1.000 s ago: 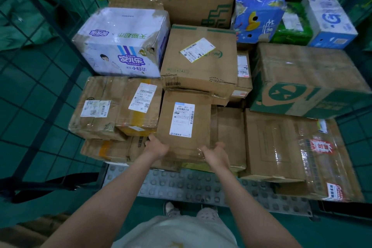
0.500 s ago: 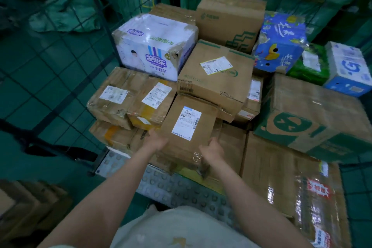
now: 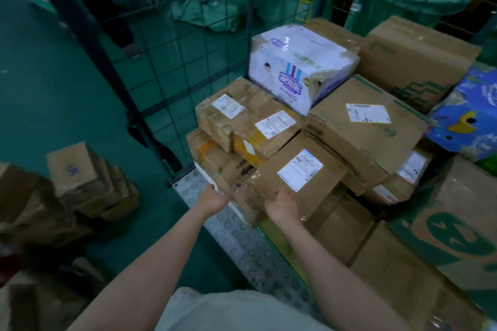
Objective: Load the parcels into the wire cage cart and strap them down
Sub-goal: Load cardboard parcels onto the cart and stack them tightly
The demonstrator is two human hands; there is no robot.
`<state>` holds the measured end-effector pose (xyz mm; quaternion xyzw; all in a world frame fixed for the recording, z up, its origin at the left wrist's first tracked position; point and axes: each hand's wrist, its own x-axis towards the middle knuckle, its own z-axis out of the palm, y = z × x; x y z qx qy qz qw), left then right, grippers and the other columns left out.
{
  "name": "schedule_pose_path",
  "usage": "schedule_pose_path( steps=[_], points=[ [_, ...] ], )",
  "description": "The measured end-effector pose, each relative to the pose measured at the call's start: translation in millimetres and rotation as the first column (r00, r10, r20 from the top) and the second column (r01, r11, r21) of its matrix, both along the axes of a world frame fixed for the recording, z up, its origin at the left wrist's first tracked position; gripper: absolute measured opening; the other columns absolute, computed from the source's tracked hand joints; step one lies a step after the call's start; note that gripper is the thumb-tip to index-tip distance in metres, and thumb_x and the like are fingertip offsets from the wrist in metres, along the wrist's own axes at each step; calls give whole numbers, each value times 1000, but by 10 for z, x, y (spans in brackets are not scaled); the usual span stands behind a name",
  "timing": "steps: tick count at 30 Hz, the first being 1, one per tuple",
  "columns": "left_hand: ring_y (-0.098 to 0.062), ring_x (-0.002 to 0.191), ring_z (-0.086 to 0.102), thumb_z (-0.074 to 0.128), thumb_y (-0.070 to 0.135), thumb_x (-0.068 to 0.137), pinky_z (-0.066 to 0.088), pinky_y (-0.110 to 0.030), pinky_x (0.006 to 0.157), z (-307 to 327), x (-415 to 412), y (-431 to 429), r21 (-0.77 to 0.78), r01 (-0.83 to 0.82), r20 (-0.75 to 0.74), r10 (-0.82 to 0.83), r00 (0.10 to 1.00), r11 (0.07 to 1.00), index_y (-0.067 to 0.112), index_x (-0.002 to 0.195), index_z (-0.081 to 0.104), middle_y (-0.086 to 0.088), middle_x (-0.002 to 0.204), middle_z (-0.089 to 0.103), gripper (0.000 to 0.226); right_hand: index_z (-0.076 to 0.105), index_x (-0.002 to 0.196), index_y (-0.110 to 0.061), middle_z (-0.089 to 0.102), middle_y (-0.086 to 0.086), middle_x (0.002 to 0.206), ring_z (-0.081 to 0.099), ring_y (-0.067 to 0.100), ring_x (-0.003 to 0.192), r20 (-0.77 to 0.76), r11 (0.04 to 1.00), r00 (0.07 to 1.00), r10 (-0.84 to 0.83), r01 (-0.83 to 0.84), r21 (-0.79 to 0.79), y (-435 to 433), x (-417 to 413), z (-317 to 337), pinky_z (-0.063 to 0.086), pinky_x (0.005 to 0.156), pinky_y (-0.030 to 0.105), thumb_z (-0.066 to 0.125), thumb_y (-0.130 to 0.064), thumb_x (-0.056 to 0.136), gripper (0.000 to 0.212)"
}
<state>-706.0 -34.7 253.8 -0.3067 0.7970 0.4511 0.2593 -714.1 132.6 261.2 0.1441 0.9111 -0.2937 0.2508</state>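
The labelled parcel [image 3: 298, 177] lies on the front of the stack in the wire cage cart [image 3: 242, 247], and the right hand [image 3: 282, 207] grips its near edge. The left hand [image 3: 212, 199] is just to its left, with fingers hidden, so I can't tell its grip.

Dim greenish light, motion-blurred, warped edges

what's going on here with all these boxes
A person is loading a wire cage cart. Their right hand holds the near edge of a labelled cardboard parcel at the front of the stack; the left hand is at a lower parcel. More parcels sit on the floor. No strap is visible.
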Motion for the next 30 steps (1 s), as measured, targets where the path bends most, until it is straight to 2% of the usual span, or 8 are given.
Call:
schedule_pose_path(
  steps=[3,11,16,18,21,24,27,30],
  points=[
    [-28,130,39,49,21,94,35,-27,98,12,217,-253,22,-45,5,45,999,999,6,148,12,-14,148,31,67,46,128,-10,50,12,131,47,32,120,17,994,995,98,-98,-42,-268,52,-7,41,100,43,51,-26,84,47],
    [-28,114,52,50,20,91,42,-29,88,125,1016,-1150,8,-250,19,249,968,968,7,148,17,-15,132,49,67,47,118,-10,54,13,124,54,28,105,33,957,958,286,-284,-64,-1177,353,21,43,81,29,51,-18,87,32],
    [-27,123,44,48,21,94,36,-28,92,115,1672,-1816,0,-348,49,348,936,937,7,148,18,-13,143,38,64,34,139,-6,40,18,141,45,32,125,89,923,919,384,-380,-54,-1904,798,-34,43,91,31,51,-19,90,54],
    [-25,115,46,47,21,95,35,-27,86,145,1930,-2050,3,-385,63,384,921,923,7,148,18,-13,143,38,63,36,136,-5,39,16,140,44,32,123,111,913,906,408,-403,-64,-2146,988,-20,40,82,29,49,-17,90,49],
    [-26,113,50,49,23,94,40,-30,92,169,2378,-2506,2,-461,37,461,887,887,8,147,22,-13,138,44,61,40,111,-11,44,11,110,48,25,93,138,887,877,461,-453,-88,-2610,1281,-14,34,64,29,48,-16,89,24],
    [-29,122,48,54,28,86,39,-30,101,161,2890,-2943,22,-532,32,531,847,846,4,136,43,-12,134,50,56,35,101,-13,35,2,79,39,17,62,152,865,851,502,-493,-95,-3124,1617,-17,29,50,28,48,-15,88,19],
    [-28,117,51,50,16,92,39,-33,101,142,3408,-3289,62,-620,25,620,784,782,0,121,56,-11,122,58,34,41,105,-13,44,3,90,42,15,67,165,813,797,582,-566,-133,-3585,1949,-4,37,56,27,49,-16,89,19],
    [-40,117,50,46,13,93,40,-45,100,38,3852,-3515,53,-713,60,710,701,699,-7,119,56,-27,123,56,34,43,114,-12,46,3,102,46,18,83,176,761,740,649,-624,-180,-3937,2193,56,44,75,33,49,-16,91,24]
  ],
)
